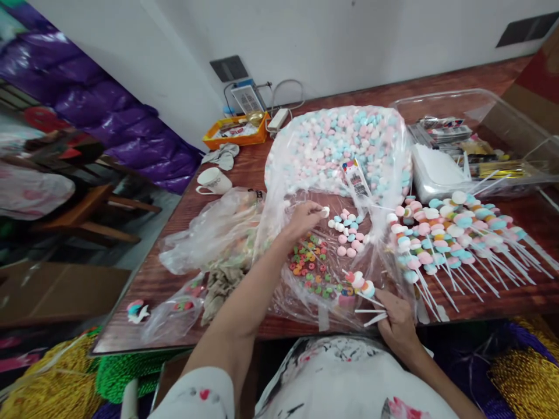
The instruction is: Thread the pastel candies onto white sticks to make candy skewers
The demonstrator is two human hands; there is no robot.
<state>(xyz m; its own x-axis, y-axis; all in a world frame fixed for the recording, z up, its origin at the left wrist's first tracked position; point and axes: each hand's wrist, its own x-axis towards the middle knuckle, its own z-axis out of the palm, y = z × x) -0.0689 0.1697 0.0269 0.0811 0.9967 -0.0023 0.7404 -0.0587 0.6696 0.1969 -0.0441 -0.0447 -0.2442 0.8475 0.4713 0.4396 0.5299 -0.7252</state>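
My left hand (303, 218) reaches forward over a clear plastic sheet and pinches a white marshmallow (325, 212) at its fingertips. My right hand (395, 322), near the table's front edge, grips white sticks; one stick (360, 284) carries stacked marshmallows and ring candy. Loose pink, blue and white marshmallows (348, 233) lie just right of my left hand. Coloured ring candies (311, 265) are scattered between my hands. A big open bag of marshmallows (345, 145) sits behind them.
Several finished skewers (454, 235) fan out on the right of the wooden table (152, 273). Behind them a clear bin (515, 128) holds packets. A white mug (213, 181), an orange tray (236, 132) and crumpled plastic bags (213, 233) sit at left.
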